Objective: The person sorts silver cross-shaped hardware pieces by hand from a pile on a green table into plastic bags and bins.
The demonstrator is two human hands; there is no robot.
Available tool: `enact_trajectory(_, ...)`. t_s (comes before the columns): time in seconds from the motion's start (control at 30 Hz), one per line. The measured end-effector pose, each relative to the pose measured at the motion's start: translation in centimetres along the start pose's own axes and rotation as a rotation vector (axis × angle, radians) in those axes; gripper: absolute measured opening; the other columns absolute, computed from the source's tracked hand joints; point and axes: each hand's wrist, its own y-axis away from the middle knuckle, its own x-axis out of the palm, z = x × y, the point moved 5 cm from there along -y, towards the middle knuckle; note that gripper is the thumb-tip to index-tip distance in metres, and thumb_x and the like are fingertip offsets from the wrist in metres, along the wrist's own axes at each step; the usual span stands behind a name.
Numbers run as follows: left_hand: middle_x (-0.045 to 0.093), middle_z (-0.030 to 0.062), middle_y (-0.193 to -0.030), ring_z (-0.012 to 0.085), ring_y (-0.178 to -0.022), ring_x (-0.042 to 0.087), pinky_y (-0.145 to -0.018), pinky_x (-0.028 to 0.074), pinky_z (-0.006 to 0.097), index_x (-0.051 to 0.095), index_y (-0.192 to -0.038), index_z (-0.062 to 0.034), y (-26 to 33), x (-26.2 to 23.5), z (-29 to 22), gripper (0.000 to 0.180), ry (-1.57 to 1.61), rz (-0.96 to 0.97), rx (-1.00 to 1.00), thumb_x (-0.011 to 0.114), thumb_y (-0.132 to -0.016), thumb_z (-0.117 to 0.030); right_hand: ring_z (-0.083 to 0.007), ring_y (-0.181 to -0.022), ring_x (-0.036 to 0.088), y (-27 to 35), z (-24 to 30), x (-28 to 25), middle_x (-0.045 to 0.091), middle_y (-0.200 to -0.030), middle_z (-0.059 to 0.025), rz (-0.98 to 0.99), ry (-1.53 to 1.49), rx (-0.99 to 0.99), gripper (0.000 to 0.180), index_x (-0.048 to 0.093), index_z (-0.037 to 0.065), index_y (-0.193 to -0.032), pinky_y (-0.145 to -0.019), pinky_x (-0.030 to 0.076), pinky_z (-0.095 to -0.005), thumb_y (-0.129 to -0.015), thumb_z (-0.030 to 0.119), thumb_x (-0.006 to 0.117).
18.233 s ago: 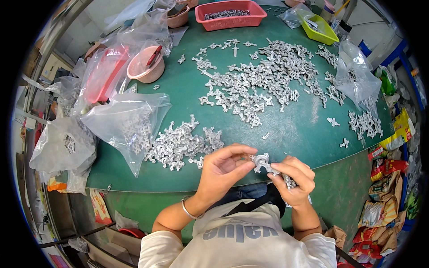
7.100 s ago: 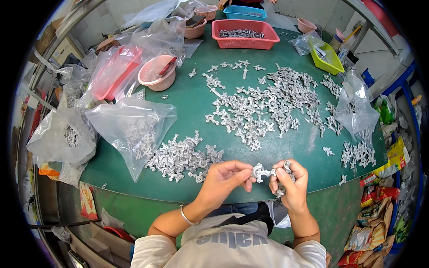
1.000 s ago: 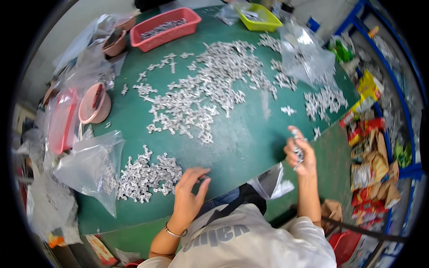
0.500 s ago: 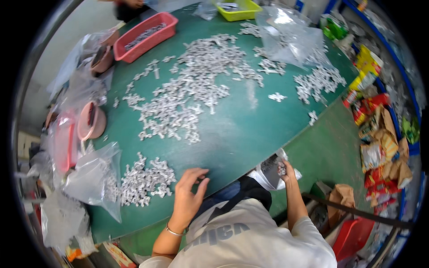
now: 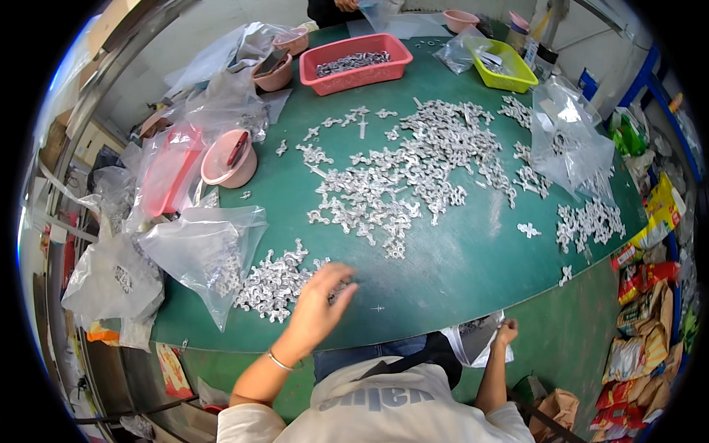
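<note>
My left hand (image 5: 319, 301) is low over the green table (image 5: 450, 277), at the right edge of a small pile of silvery metal parts (image 5: 275, 286). Its fingers are bent and the thumb stands apart; a few grey parts show in the gap beneath them. Off the table's front edge, my right hand (image 5: 507, 334) is closed beside the rim of a whitish plastic bag (image 5: 481, 356) at my lap. Dark grey small parts lie inside that bag. What the right fingers hold, if anything, is hidden. A larger spread of similar metal parts (image 5: 413, 173) covers the table's middle.
A pink tray (image 5: 354, 80) and a yellow-green basket (image 5: 504, 80) hold parts at the back. Left are a pink bowl (image 5: 235, 176) and a clear bag (image 5: 199, 244). Another clear bag (image 5: 569, 140) lies right. Beyond the table stands a person, one hand (image 5: 346, 4) visible.
The view has swung, showing more of the far table. My left hand has come against the small pile's right edge. Metal parts seen earlier in my right hand no longer show there.
</note>
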Motion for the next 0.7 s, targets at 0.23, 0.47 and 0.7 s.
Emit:
enact_trajectory(0.23,0.047,0.0195,-0.117,0.0352,-0.106,0.048,-0.087,0.043,0.038,0.046,-0.119,0.0000,-5.0,-5.7,6.8,0.057,-0.517,-0.006,-0.071,0.073,-0.070,-0.011,-0.0134,-0.074,0.045,16.0,31.8,-3.0,0.049,-0.082,-0.0067,-0.159,-0.110,-0.780,0.015,0.053,-0.002,-0.098,-0.065,0.040,-0.0267,-0.092,0.011,0.048)
enact_trajectory(0.47,0.047,0.0203,-0.110,0.0380,-0.099,0.050,-0.087,0.043,0.039,0.047,-0.117,0.0016,-9.1,-3.2,11.3,0.064,-0.330,0.086,-0.208,0.078,-0.063,-0.013,-0.0276,-0.093,0.059,22.3,13.7,9.7,0.061,-0.100,-0.0189,1.070,0.251,-0.312,0.030,0.053,-0.003,-0.111,-0.079,0.047,-0.0388,-0.086,0.013,0.049)
enact_trajectory(0.7,0.049,0.0197,-0.109,0.0363,-0.099,0.051,-0.086,0.044,0.037,0.052,-0.111,0.0007,-9.7,-0.8,10.9,0.052,-0.211,0.024,-0.082,0.076,-0.065,-0.007,-0.0350,-0.103,0.053,26.2,20.6,17.2,0.057,-0.111,-0.0223,1.197,0.573,-1.107,0.036,0.053,-0.001,-0.113,-0.090,0.040,-0.0423,-0.086,0.022,0.050)
